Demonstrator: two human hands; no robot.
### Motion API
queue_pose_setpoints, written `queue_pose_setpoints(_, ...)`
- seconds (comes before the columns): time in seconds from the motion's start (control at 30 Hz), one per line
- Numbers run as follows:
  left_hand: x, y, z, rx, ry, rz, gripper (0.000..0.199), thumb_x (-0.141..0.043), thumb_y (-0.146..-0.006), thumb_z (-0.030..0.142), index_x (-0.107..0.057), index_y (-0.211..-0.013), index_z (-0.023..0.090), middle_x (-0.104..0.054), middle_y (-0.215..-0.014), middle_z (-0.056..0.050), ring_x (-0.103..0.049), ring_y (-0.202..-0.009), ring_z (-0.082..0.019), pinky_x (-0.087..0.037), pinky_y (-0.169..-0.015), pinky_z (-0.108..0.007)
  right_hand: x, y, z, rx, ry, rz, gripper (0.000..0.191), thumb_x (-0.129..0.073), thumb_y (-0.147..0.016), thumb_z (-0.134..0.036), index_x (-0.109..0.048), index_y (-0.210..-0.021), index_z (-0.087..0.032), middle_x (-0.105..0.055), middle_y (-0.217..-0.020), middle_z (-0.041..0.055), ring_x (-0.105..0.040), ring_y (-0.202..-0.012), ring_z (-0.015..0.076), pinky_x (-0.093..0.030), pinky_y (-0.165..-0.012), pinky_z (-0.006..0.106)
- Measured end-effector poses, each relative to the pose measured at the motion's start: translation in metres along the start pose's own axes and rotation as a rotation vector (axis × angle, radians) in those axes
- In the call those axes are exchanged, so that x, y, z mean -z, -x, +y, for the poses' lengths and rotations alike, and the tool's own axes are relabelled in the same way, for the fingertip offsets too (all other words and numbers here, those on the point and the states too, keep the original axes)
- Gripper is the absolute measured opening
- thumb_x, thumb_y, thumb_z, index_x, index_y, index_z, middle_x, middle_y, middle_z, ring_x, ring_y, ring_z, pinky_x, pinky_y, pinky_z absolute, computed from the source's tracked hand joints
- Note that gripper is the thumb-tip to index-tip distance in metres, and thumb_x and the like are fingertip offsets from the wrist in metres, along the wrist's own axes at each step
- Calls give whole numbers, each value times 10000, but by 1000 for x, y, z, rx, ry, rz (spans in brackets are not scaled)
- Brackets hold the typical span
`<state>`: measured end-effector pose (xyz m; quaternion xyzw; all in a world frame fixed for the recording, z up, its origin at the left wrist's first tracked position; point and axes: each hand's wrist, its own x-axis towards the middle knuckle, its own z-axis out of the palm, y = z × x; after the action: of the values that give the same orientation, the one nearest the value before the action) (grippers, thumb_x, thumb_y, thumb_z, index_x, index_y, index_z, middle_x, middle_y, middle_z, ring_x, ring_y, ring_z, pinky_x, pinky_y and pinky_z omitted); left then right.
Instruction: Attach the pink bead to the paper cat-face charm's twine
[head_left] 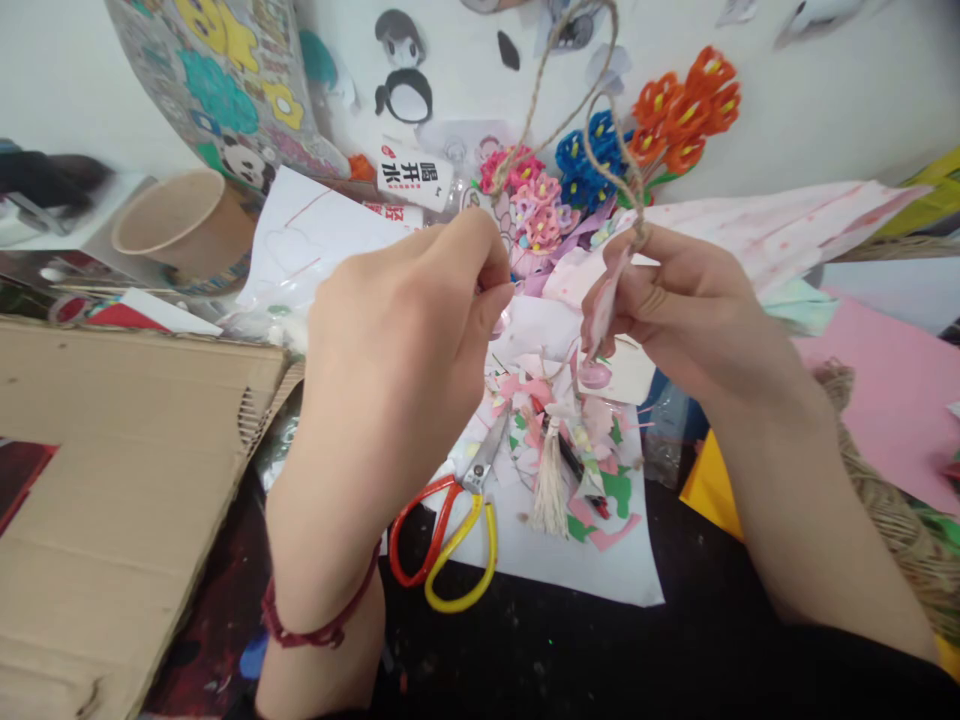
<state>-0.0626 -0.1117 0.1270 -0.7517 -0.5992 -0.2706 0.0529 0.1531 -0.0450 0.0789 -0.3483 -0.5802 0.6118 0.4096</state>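
My left hand (405, 330) is closed in a pinch, thumb against forefinger. What it grips is mostly hidden, though a bit of shiny pink (501, 324) shows under the fingertips. My right hand (686, 310) is shut on a small flat pink paper piece (604, 300), seen nearly edge-on. Brown twine (639, 205) is knotted at its top and loops up above both hands. A pink bead (595, 375) shows just below the right fingers. Beneath lie scissors (477, 472) with red and yellow handles, and a cream tassel (551, 485) among pink and green paper scraps.
White paper (622, 575) lies under the scraps on the dark table (525, 640). Brown cardboard (112, 500) covers the left side. A paper tub (184, 225) stands behind it. Pink, blue and orange craft flowers (686, 110) stand at the back. Coiled twine (881, 510) lies at right.
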Motion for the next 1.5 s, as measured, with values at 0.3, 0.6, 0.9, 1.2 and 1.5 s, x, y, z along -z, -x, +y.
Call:
queue_pose_setpoints(0.3, -1, 0, 1, 13, -2, -25, 112, -572, -947, 362, -634, -888, 290, -721, -760, -3, -624, -622, -205, -407, -638, -397, -5, 2, 2, 53, 29, 42, 182, -751, -874, -360, -608, -923, -259, -711, -683, -4, -649, -549, 191, -507, -508, 339)
queue_pose_setpoints(0.6, -3, 0, 1, -10, 12, 14, 92, -612, -924, 306, -648, -871, 240, -722, -746, -12, -623, -628, -197, -419, -658, -337, -5, 3, 4, 58, 62, 107, 153, -750, -875, -339, -626, -918, -262, -717, -690, -14, -638, -562, 179, -517, -538, 334)
queue_pose_setpoints(0.9, -5, -1, 0, -13, -16, 13, 111, -580, -923, 302, -664, -876, 244, -721, -744, -4, -629, -619, -188, -445, -660, -328, -1, -3, 9, 64, 56, 148, 217, -812, -829, -367, -636, -887, -254, -688, -664, -10, -639, -556, 175, -535, -533, 333)
queue_pose_setpoints(1.2, -2, -1, 0, -24, 11, -13, 63, -615, -926, 294, -637, -873, 267, -735, -761, -19, -613, -596, -202, -399, -615, -374, 8, -16, 31, -2, 123, 190, 273, -833, -798, -424, -653, -890, -239, -665, -632, -20, -636, -523, 141, -579, -527, 292)
queue_pose_setpoints(1.5, -4, -1, -1, -19, 0, -4, 77, -629, -910, 293, -617, -845, 255, -674, -682, 7, -590, -580, -185, -386, -617, -344, 16, -25, 54, -42, 105, 212, 248, -814, -810, -367, -635, -921, -237, -632, -659, -30, -647, -547, 126, -616, -565, 278)
